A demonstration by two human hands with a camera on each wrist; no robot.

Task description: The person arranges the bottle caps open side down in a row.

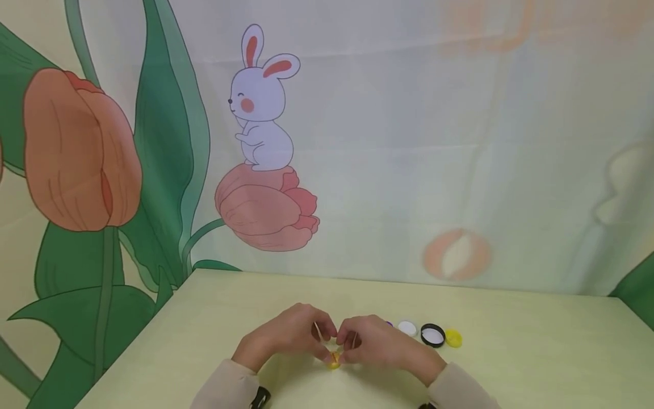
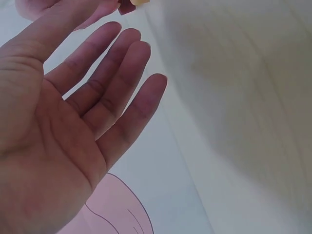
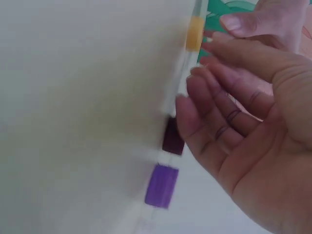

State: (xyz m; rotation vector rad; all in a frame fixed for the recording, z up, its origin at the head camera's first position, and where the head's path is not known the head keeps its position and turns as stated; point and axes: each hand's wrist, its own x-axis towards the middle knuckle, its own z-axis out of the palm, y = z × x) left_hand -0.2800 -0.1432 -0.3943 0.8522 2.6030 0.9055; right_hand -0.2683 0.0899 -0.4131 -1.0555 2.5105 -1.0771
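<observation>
A small round orange-yellow cap (image 1: 334, 361) sits on the table between both hands. My left hand (image 1: 296, 330) is at its left side, the thumb tip right at the cap's edge and the other fingers arched loosely above. From the other side, the thumb of my right hand (image 1: 375, 343) also comes up to the cap. Relaxed, spread fingers show on the left hand (image 2: 83, 107) in the left wrist view. The right wrist view has the orange-yellow cap (image 3: 195, 33) by the thumb, with a dark maroon cap (image 3: 173, 136) and a purple cap (image 3: 162, 186) beyond the right hand (image 3: 243, 112).
Right of the right hand, a white disc (image 1: 407, 328), a black ring-shaped lid (image 1: 432, 336) and a yellow cap (image 1: 453, 338) lie in a row. A printed curtain (image 1: 368, 170) with a rabbit and tulips hangs behind the table (image 1: 536, 352).
</observation>
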